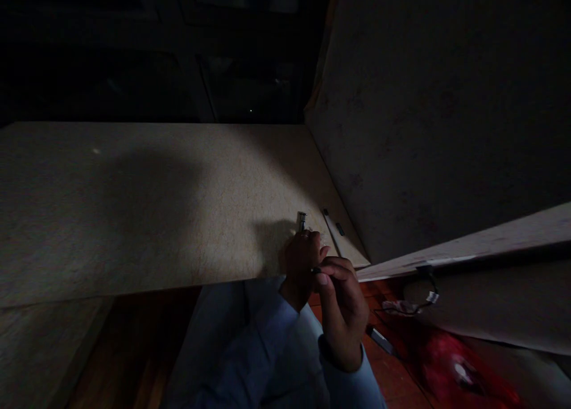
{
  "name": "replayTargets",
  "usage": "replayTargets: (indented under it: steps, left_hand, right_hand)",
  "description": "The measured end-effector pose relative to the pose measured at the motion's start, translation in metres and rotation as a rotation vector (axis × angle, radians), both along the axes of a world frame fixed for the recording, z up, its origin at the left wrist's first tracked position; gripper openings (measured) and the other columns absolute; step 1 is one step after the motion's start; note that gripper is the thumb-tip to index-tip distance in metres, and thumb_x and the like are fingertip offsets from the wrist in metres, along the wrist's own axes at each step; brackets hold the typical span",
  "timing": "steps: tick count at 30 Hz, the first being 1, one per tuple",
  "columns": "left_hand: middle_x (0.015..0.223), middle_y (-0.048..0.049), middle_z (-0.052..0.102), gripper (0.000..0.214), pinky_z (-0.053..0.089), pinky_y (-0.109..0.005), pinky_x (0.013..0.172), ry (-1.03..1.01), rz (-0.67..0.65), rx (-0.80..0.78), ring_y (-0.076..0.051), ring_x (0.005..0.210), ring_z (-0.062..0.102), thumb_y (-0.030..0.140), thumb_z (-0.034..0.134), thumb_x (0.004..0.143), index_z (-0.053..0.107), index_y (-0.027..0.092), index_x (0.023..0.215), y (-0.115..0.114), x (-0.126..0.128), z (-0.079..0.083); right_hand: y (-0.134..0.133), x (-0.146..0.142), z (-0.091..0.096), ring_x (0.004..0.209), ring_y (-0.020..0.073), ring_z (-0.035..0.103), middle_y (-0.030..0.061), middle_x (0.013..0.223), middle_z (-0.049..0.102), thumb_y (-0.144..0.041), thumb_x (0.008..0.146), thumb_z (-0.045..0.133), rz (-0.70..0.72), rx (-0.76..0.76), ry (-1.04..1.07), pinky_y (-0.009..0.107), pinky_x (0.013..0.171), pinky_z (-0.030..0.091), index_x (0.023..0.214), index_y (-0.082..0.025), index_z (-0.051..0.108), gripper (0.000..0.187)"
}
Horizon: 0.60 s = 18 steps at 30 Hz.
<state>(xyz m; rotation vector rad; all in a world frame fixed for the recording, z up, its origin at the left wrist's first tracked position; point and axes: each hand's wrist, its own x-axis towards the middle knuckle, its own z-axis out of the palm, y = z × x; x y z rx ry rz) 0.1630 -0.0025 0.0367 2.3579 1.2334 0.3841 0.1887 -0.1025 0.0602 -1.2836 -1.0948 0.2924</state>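
My left hand (302, 257) is at the near edge of a pale stone-like ledge (223, 195), seen from the back with its fingers curled. Right beyond its knuckles is a small shiny metal piece with a T-shaped end (302, 220); whether the fingers grip it is hidden. My right hand (345, 305) is just in front and to the right, thumb and forefinger pinched on a small black piece (316, 270), too dark to name. A thin white stick with a dark tip (332, 232) lies to the right on the ledge, beside a small dark oblong piece (340, 229).
Dark window panes (250, 88) stand behind the ledge, and a wall (428, 135) rises along its right. Below on the reddish floor (397, 367) are a red plastic bag (464, 367), a cable (435, 284) and a small grey oblong object (382, 340). Light is dim.
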Motion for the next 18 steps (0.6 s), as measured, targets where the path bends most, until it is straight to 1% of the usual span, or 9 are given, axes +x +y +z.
replayTargets:
  steps: [3,5,7,9,12,14,15,18]
  left_hand:
    - [0.110,-0.0116,0.067,0.021,0.050,-0.037,0.083,0.041,-0.032,-0.060,-0.027,0.102,0.063,0.035,0.056,0.096,0.063,0.018,0.107,-0.002,0.003,0.003]
    - [0.110,-0.0108,0.066,0.022,0.050,-0.037,0.081,0.074,-0.032,-0.084,-0.027,0.101,0.063,0.037,0.056,0.096,0.063,0.018,0.106,-0.001,0.005,0.005]
    - [0.112,-0.0094,0.065,0.022,0.051,-0.037,0.082,0.089,-0.040,-0.075,-0.026,0.102,0.063,0.038,0.058,0.094,0.062,0.019,0.106,0.001,0.006,0.005]
    - [0.113,-0.0080,0.065,0.022,0.050,-0.038,0.087,0.082,-0.114,-0.016,-0.026,0.107,0.060,0.034,0.062,0.092,0.061,0.019,0.108,0.007,0.006,0.005]
    - [0.127,-0.0084,0.062,0.028,0.045,-0.041,0.099,0.045,-0.276,0.132,-0.026,0.120,0.052,0.029,0.066,0.089,0.060,0.017,0.114,0.017,0.004,0.003]
    - [0.131,-0.0086,0.061,0.033,0.043,-0.043,0.100,0.031,-0.323,0.189,-0.027,0.121,0.051,0.029,0.068,0.088,0.059,0.017,0.118,0.023,0.002,0.000]
    - [0.127,-0.0088,0.063,0.037,0.043,-0.044,0.098,0.027,-0.329,0.204,-0.027,0.119,0.051,0.029,0.069,0.087,0.058,0.017,0.120,0.026,0.001,-0.002]
    - [0.107,-0.0091,0.069,0.049,0.044,-0.045,0.094,0.012,-0.330,0.246,-0.029,0.113,0.054,0.029,0.071,0.085,0.054,0.016,0.129,0.032,0.001,-0.007]
  right_hand:
    - [0.002,0.004,-0.004,0.109,0.0174,0.055,0.0040,0.104,0.058,-0.012,0.098,0.054,-0.001,0.003,0.030,0.031,0.090,0.044,0.107,-0.024,0.063,0.018]
    - [0.002,0.006,-0.005,0.112,0.0183,0.055,0.0043,0.106,0.058,-0.012,0.098,0.054,-0.005,0.009,0.042,0.033,0.094,0.043,0.107,-0.024,0.063,0.018]
    - [0.000,0.007,-0.004,0.111,0.0187,0.055,0.0045,0.106,0.058,-0.012,0.097,0.055,-0.002,0.007,0.052,0.035,0.095,0.043,0.105,-0.024,0.063,0.017]
    - [-0.002,0.007,-0.002,0.107,0.0184,0.056,0.0044,0.103,0.058,-0.013,0.097,0.055,0.005,0.002,0.056,0.035,0.094,0.044,0.104,-0.023,0.064,0.016]
    - [-0.006,0.008,0.000,0.097,0.0175,0.058,0.0045,0.100,0.058,-0.013,0.097,0.055,0.018,-0.007,0.063,0.034,0.089,0.046,0.104,-0.023,0.064,0.015]
    - [-0.008,0.008,0.000,0.092,0.0174,0.058,0.0050,0.099,0.058,-0.014,0.096,0.056,0.022,-0.020,0.079,0.034,0.084,0.047,0.103,-0.022,0.064,0.014]
    - [-0.008,0.008,0.000,0.091,0.0174,0.058,0.0052,0.099,0.058,-0.015,0.096,0.056,0.022,-0.029,0.088,0.033,0.082,0.048,0.103,-0.022,0.064,0.013]
    - [-0.007,0.008,-0.001,0.085,0.0164,0.059,0.0054,0.098,0.058,-0.017,0.096,0.057,0.027,-0.055,0.115,0.030,0.072,0.048,0.103,-0.022,0.065,0.012]
